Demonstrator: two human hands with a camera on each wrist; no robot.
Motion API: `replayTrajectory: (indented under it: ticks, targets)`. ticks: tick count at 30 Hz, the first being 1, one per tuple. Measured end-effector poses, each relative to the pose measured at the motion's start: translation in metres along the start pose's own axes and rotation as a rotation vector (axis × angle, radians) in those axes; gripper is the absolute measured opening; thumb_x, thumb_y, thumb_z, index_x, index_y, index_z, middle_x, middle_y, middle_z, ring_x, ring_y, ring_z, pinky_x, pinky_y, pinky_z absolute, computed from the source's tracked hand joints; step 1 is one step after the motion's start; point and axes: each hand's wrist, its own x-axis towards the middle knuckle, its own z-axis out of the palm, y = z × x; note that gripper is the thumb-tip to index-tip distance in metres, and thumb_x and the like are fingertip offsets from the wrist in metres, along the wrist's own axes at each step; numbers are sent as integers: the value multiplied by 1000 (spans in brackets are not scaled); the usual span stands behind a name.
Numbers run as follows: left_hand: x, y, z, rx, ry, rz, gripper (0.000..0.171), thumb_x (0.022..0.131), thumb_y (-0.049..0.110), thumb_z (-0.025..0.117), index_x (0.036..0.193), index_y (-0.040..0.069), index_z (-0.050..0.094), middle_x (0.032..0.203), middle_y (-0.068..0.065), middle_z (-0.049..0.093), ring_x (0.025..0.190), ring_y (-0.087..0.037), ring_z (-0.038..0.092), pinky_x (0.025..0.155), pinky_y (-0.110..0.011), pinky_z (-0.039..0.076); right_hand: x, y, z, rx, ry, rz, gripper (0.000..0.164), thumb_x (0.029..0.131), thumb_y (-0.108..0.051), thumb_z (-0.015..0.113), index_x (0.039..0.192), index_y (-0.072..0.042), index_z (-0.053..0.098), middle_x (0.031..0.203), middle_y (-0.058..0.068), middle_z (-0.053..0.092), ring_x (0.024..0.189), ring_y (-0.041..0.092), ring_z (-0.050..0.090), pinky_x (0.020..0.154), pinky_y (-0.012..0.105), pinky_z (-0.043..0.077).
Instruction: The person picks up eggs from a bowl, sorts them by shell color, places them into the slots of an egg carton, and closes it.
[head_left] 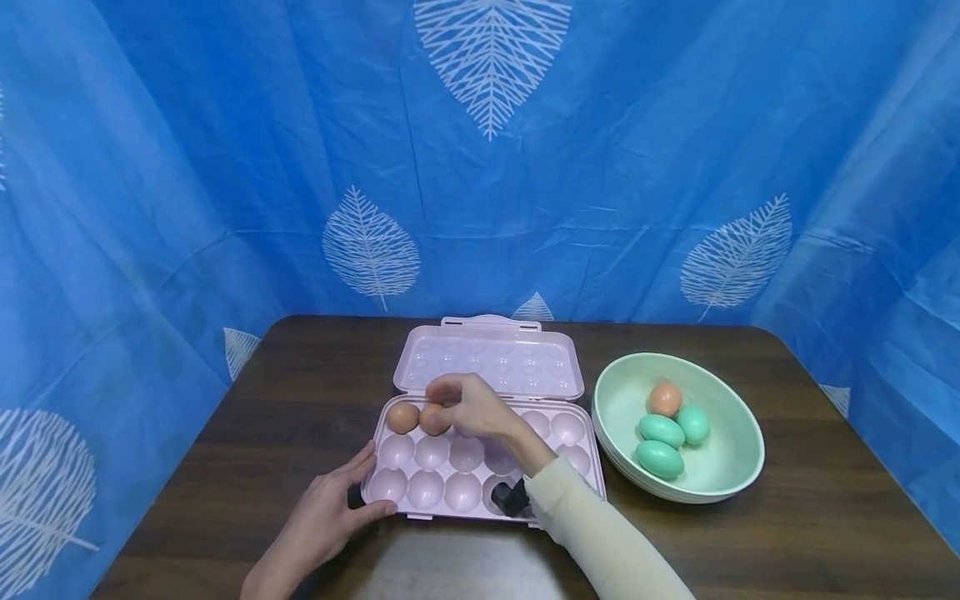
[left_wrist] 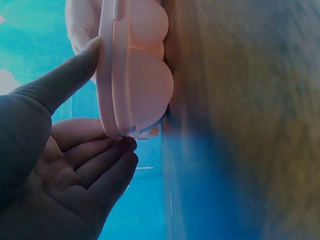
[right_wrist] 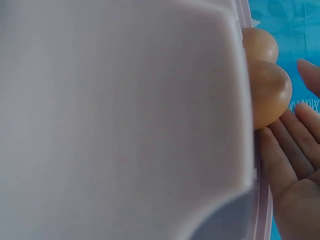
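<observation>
Sitting in the tray's [head_left: 462,493] back row, the second egg [head_left: 431,422] meets the tips of our nearer, unclenched right fingers [head_left: 444,386]; our left fingers [head_left: 352,471] grip the tray's front-left corner.

The carton [head_left: 462,492] looks like glossy plastic, the eggs [head_left: 403,417] smooth, the table [head_left: 825,517] wood.

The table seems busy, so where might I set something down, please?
Bare table lies left of the egg box and left hand, and right of the bowl; between box and bowl it is crowded.
</observation>
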Motion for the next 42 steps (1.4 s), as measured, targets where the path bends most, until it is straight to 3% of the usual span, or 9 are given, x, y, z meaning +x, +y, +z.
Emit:
replayTrajectory:
  ticks: [9, 18, 29, 36, 42]
  targets:
    - [1, -1, 1, 7, 5, 4, 80, 68, 47, 74, 129, 2, 50, 140, -9, 38, 122, -30, 43, 96, -46, 37, -5, -9, -5, 27, 7, -90, 35, 81, -3, 67, 113, 8, 57, 112, 27, 58, 108, 38, 53, 96, 46, 39]
    - [0, -2, 1, 11, 13, 5, 81, 68, 48, 74, 130, 1, 50, 140, -8, 38, 122, -30, 42, 96, -46, 37, -9, -17, -10, 33, 34, -160, 37, 80, 1, 65, 114, 10, 56, 113, 22, 59, 108, 37, 54, 96, 42, 40]
    - [1, -2, 1, 21, 6, 5, 81, 68, 49, 73, 129, 1, 50, 140, -9, 38, 121, -31, 43, 96, -47, 37, -20, -20, -17, 87, 46, -189, 38, 80, 1, 65, 116, 9, 55, 114, 19, 59, 109, 29, 54, 97, 39, 39]
    - [0, -1, 1, 6, 3, -8, 81, 68, 48, 74, 131, 3, 49, 140, -7, 38, 122, -30, 42, 96, -46, 37, -32, -31, -20, 145, 44, -197, 41, 80, 2, 65, 118, 11, 53, 117, 21, 56, 113, 35, 50, 98, 43, 38]
    - [-1, 0, 0, -6, 9, -15, 82, 68, 48, 74, 131, 4, 48, 140, -7, 38, 123, -31, 42, 96, -46, 36, -38, -33, -26, 126, 72, -222, 36, 81, 4, 63, 116, 12, 54, 116, 23, 57, 111, 38, 51, 97, 45, 39]
